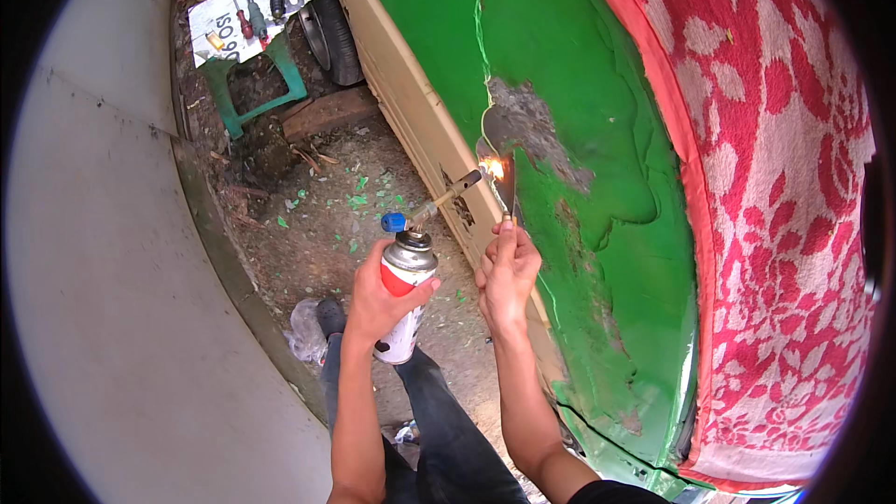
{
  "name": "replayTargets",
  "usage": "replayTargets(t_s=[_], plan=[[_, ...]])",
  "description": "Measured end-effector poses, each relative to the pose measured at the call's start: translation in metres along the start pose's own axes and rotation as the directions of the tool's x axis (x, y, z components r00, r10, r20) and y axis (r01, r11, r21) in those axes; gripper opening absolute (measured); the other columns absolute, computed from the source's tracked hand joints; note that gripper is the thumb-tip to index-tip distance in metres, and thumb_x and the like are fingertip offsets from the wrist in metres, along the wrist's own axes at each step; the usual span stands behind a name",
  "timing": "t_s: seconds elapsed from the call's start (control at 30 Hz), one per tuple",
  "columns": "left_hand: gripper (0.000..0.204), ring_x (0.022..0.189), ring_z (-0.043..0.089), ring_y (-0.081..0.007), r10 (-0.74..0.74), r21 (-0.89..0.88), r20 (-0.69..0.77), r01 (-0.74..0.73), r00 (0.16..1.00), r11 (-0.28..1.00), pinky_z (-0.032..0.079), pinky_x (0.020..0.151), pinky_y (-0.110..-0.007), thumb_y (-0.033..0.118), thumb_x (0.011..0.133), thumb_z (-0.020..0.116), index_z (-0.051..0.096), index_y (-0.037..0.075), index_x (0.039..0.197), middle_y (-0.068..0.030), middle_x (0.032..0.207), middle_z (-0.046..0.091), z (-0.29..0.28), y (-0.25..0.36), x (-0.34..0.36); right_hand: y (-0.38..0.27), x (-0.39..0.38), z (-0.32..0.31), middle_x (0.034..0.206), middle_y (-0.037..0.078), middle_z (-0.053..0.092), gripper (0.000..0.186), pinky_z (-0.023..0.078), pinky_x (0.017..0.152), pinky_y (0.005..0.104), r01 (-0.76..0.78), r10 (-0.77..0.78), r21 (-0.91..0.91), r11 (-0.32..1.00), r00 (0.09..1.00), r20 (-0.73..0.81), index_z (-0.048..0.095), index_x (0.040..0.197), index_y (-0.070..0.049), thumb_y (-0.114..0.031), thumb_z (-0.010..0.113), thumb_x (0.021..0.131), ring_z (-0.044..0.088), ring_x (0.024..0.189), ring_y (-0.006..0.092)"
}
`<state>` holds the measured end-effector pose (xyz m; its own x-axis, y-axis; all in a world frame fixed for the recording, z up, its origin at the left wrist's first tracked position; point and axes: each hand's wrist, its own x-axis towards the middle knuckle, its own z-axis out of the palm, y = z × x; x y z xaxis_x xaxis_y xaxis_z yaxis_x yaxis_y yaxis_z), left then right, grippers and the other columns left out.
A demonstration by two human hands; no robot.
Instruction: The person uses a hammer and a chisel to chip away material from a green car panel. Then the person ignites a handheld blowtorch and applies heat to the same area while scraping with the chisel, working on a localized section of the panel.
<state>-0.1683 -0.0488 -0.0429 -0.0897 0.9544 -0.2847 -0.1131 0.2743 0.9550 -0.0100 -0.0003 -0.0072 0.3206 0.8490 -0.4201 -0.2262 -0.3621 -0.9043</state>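
Observation:
My left hand [378, 297] grips a red and white gas canister [405, 297] topped by a torch head with a blue knob. Its brass nozzle [457, 189] points up and right, and a small orange flame [492, 166] burns at the tip. My right hand [507, 273] pinches the handle of a thin metal scraper [501, 145]. The blade stands upright against the green painted vehicle panel [597, 224], at the edge of a bare grey patch [530, 126] where paint has come off. The flame plays on the blade and paint right there.
A red and white floral cloth [784, 224] hangs over the panel at right. A beige strip [411, 103] runs along the panel's lower edge. Green paint flakes litter the dirt ground [327, 224]. A green stool [257, 75] bears a plate and screwdrivers beside a tyre [331, 33]. A pale wall [103, 271] stands left.

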Motion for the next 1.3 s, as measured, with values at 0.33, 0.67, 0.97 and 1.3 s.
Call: replayTargets(t_s=[0.33, 0.67, 0.97, 1.3], plan=[[0.057, 0.085, 0.067, -0.0141, -0.016, -0.051, 0.044, 0.018, 0.999, 0.999, 0.054, 0.078, -0.032, 0.020, 0.072, 0.090, 0.056, 0.000, 0.113, -0.0088, 0.096, 0.071, 0.000, 0.004, 0.003, 0.012, -0.012, -0.015, 0.059, -0.008, 0.035, 0.027, 0.019, 0.036, 0.0235, 0.022, -0.022, -0.034, 0.999, 1.000, -0.019, 0.053, 0.100, -0.003, -0.030, 0.054, 0.105, 0.024, 0.042, 0.0015], [0.059, 0.091, 0.066, -0.0136, -0.053, -0.036, 0.057, 0.055, 0.997, 0.998, 0.053, 0.082, -0.030, 0.016, 0.073, 0.088, 0.056, -0.001, 0.119, -0.0071, 0.102, 0.070, -0.004, 0.005, 0.002, 0.004, 0.000, -0.009, 0.058, -0.008, 0.035, 0.022, 0.021, 0.035, 0.0232, 0.012, -0.012, -0.039, 0.999, 1.000, 0.014, 0.051, 0.095, -0.007, -0.025, 0.055, 0.105, 0.027, 0.041, 0.0017], [0.060, 0.091, 0.066, -0.0139, -0.050, -0.037, 0.064, 0.052, 0.997, 0.998, 0.054, 0.080, -0.031, 0.017, 0.073, 0.088, 0.055, -0.001, 0.120, -0.0083, 0.102, 0.070, -0.003, 0.010, 0.004, -0.001, 0.007, -0.009, 0.059, -0.008, 0.036, 0.020, 0.021, 0.034, 0.0235, 0.032, -0.031, -0.010, 0.999, 0.998, 0.052, 0.051, 0.095, -0.006, -0.024, 0.055, 0.105, 0.028, 0.040, 0.0011], [0.059, 0.088, 0.066, -0.0137, -0.074, -0.046, 0.070, 0.077, 0.995, 0.996, 0.054, 0.080, -0.031, 0.019, 0.073, 0.089, 0.055, 0.000, 0.118, -0.0078, 0.100, 0.070, -0.010, 0.008, 0.007, 0.003, -0.004, -0.008, 0.060, -0.008, 0.038, 0.017, 0.022, 0.034, 0.0239, -0.024, 0.026, -0.069, 0.997, 0.999, 0.031, 0.052, 0.098, -0.006, -0.022, 0.054, 0.104, 0.029, 0.041, 0.0014]])
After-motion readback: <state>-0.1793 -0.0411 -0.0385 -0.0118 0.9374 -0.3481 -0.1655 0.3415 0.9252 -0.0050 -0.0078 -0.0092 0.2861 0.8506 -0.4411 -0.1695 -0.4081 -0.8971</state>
